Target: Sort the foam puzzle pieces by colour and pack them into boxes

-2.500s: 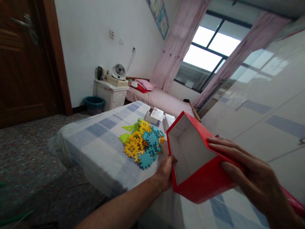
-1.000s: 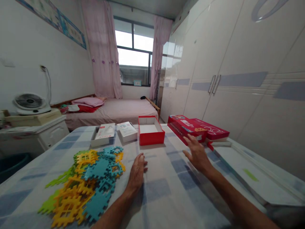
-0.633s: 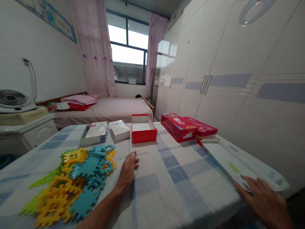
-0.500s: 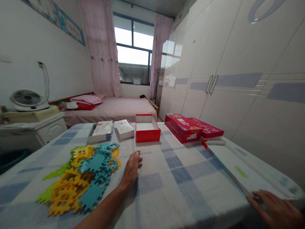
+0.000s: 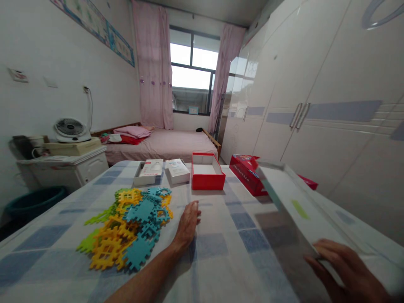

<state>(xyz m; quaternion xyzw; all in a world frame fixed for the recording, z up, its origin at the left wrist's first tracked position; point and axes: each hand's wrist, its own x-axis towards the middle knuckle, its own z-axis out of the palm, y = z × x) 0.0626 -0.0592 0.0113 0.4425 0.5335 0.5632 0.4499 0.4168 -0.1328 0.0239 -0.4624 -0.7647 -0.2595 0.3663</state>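
Over the right side of the checked tablecloth (image 5: 252, 269), the right hand (image 5: 342, 267) is closed, pinching the near edge of a shallow white tray (image 5: 292, 189) held up off the cloth. The left hand (image 5: 187, 223) rests mid-table, loosely open and free, beside a heap of toothed plastic tiles (image 5: 142, 210). Farther back sit two small white boxes (image 5: 177, 169), an open red box (image 5: 208, 182) and, partly behind the tray, a printed red box (image 5: 244, 174).

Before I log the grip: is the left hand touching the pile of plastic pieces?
No, the left hand lies apart on the tablecloth, with cloth visible between it and the plastic pieces.
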